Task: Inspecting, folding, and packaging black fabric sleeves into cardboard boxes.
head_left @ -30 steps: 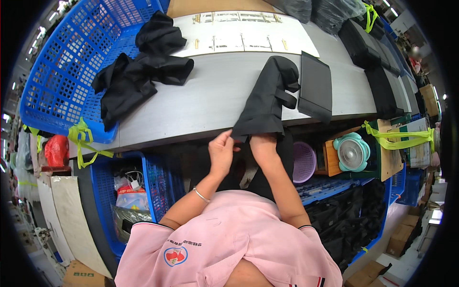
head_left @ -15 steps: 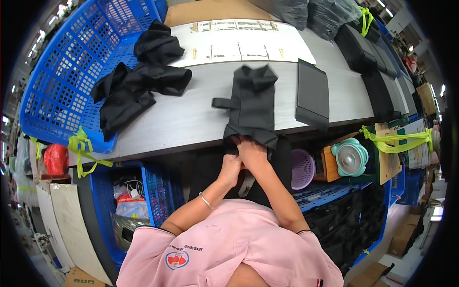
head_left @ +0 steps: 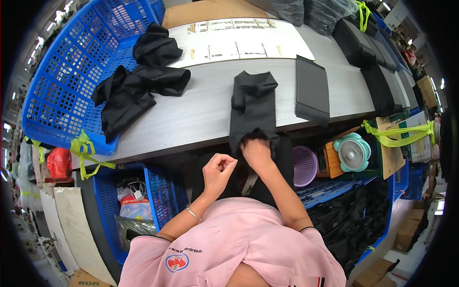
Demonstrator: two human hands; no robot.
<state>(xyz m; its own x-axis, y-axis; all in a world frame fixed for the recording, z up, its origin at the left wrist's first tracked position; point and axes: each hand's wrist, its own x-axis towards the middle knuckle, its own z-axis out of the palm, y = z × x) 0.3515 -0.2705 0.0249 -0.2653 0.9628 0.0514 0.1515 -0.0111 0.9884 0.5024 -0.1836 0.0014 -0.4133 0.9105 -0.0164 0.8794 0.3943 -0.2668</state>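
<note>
The left hand (head_left: 219, 173) has come away from the near end of the black fabric piece (head_left: 253, 112), where both hands met half a second ago; its thumb and forefinger are pinched together, and I can't tell if they hold a thread. The right hand (head_left: 256, 152) remains at that end, fingers partly hidden, their grip unclear. So the handling now rests with the right, the piece lying over the surface (head_left: 201, 112)'s near edge.
</note>
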